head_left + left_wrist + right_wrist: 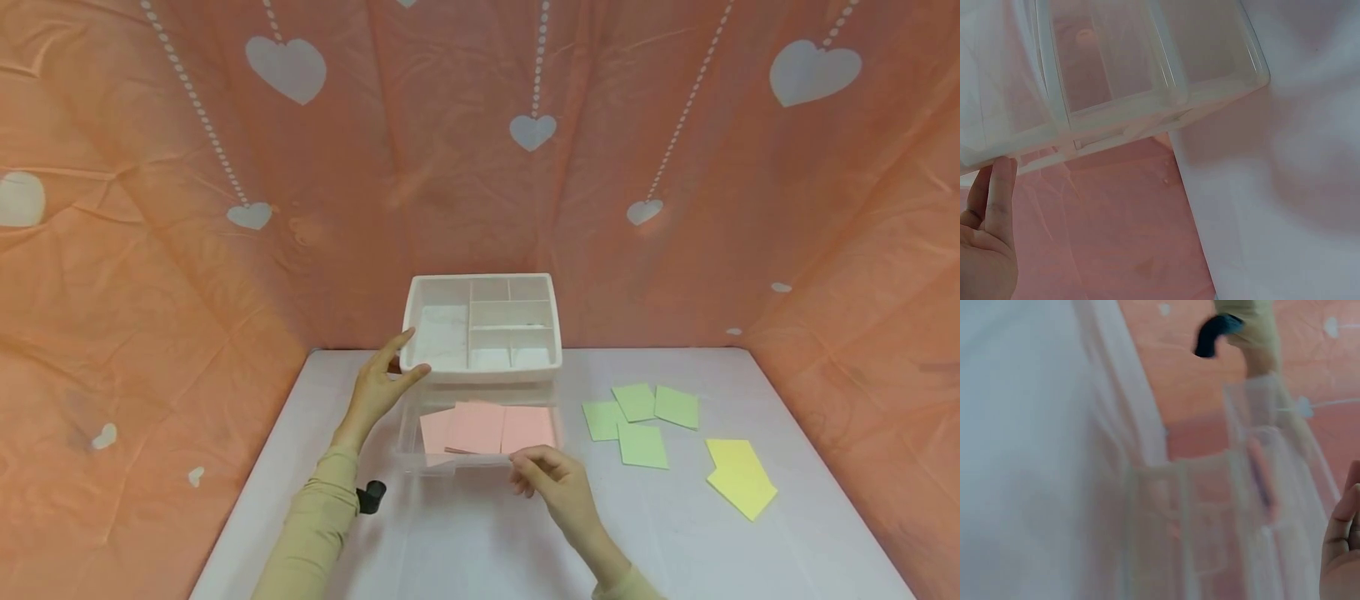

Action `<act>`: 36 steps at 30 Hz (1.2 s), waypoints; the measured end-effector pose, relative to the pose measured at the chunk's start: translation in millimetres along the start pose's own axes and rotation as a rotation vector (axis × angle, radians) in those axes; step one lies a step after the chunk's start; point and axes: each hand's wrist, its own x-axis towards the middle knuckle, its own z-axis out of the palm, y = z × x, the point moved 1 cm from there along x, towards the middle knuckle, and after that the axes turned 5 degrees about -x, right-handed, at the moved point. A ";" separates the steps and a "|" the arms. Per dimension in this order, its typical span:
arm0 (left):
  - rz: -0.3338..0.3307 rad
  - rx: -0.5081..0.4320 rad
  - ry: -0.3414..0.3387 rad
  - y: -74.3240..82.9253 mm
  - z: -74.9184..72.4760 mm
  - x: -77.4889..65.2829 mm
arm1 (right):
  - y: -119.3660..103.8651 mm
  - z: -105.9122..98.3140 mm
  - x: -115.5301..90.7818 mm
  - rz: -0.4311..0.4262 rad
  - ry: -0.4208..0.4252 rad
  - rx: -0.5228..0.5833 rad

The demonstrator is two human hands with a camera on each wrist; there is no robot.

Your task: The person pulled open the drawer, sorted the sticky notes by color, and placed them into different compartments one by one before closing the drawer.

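Observation:
A small drawer unit with a white divided tray top (439, 333) stands at the back of the table. Its clear drawer (429, 461) is pulled out toward me, with several pink paper squares (480, 427) lying inside. My left hand (375, 390) touches the tray's front left corner, thumb at the front rim and fingers along the side. From the left wrist, straight fingers (1001, 200) meet the clear unit's edge. At the drawer's front right edge is my right hand (553, 485), fingers loosely bent and nothing visible in them. Only part of that hand (1341, 544) shows in the blurred right wrist view.
Several green paper squares (642, 445) lie right of the drawer unit, with yellow paper squares (742, 479) farther right. A black strap piece (371, 497) sticks out by the left wrist. Orange cloth with white hearts (465, 192) surrounds the white table (480, 550).

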 end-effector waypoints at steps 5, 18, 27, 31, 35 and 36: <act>0.000 -0.001 0.005 -1.1 0.9 0.4 | 17.8 14.1 -9.3 0.125 0.000 0.004; 0.004 -0.011 0.007 -2.3 1.6 1.0 | 38.4 36.0 -12.8 0.289 0.071 -0.039; 0.003 -0.003 0.005 -2.1 0.9 2.0 | 32.4 40.3 -5.2 0.282 0.081 -0.026; 0.004 -0.002 0.005 -2.3 0.8 1.8 | 30.3 40.3 0.6 0.280 0.091 -0.035; 0.009 0.004 0.004 -2.8 0.9 1.6 | 30.0 40.2 8.1 0.280 0.094 -0.027; 0.008 0.004 0.004 -2.9 1.0 1.8 | 30.3 40.3 10.3 0.280 0.091 -0.026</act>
